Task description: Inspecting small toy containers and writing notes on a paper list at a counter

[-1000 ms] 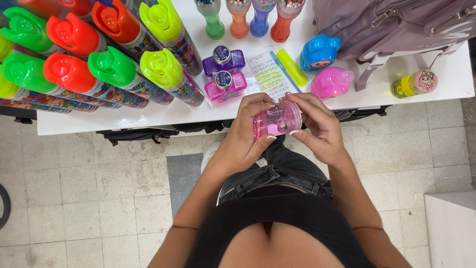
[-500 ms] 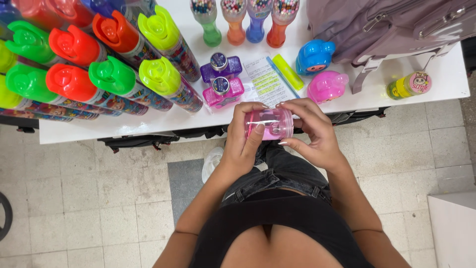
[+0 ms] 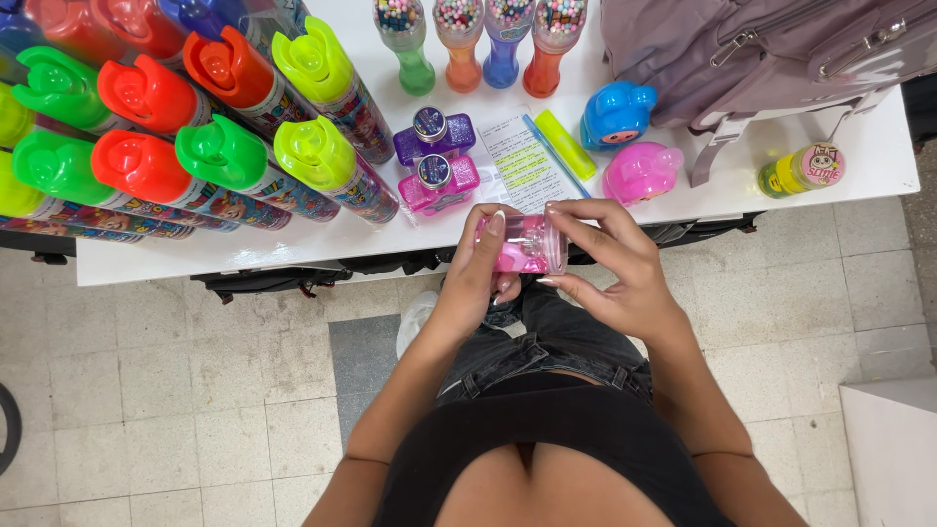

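Hands meet just off the near edge of the white bench point(image 3: 293, 256), above the tiled floor point(image 3: 176, 390), with a small clear pink container point(image 3: 525, 244) held between them. The left hand point(image 3: 478, 278) closes its grip on the container's left end, thumb over the top and the other digits curled underneath, so the piece stays level and steady. The right hand point(image 3: 615, 268) pinches the right end with its fingertips point(image 3: 561, 210), closed on what looks like the cap end; I judge this 2-handed hold suits turning or pulling one part against the other, though the joint itself is hidden by the fingers.

On the bench just beyond the hands lie 2 glittery bottles, a purple bottle point(image 3: 434, 135) and a pink bottle point(image 3: 438, 182), side by side and on their backs, which keeps them from tipping. Beside them a printed sheet point(image 3: 517, 156) lies flat with a yellow highlighter point(image 3: 566, 144) resting along its right edge. A blue figure-shaped toy point(image 3: 617, 115) and a pink figure-shaped toy point(image 3: 641, 173) sit to the right of that, and a small yellow jar point(image 3: 802, 171) lies near the bench's right end. A grey bag point(image 3: 761, 49) occupies the far right corner. At the far edge 4 bead-filled tubes point(image 3: 483, 39) stand upright in a row, and a bank of large neon-capped bottles point(image 3: 195, 127) leans at the left, caps toward the viewer.
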